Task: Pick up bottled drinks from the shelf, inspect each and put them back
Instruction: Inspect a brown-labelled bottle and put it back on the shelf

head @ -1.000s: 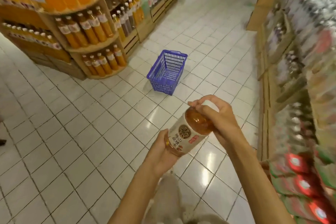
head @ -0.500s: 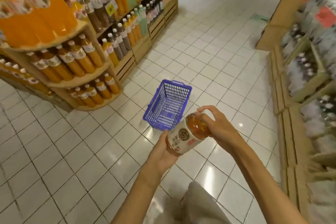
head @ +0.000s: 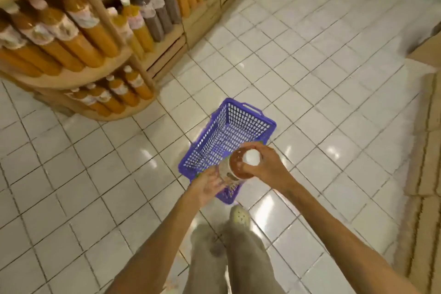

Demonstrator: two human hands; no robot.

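I hold a brown tea bottle (head: 235,166) with a white cap and a cream label, nearly upright, cap toward the camera. My right hand (head: 267,166) grips its top around the cap and shoulder. My left hand (head: 208,185) cups the lower body and base from the left. The bottle hangs over the near end of a blue plastic basket (head: 238,124) on the floor. A rounded wooden shelf (head: 71,76) with orange and brown bottled drinks stands at the upper left.
White tiled floor (head: 322,102) runs ahead. Wooden crates (head: 167,55) holding more bottles line the left aisle. Cardboard boxes (head: 424,150) are stacked along the right edge. My legs and a light shoe (head: 239,215) are below the basket.
The view has swung down and forward, so the basket now lies directly under my hands. The bottle has turned from tilted to nearly upright, showing its white cap. Both hands still hold it.
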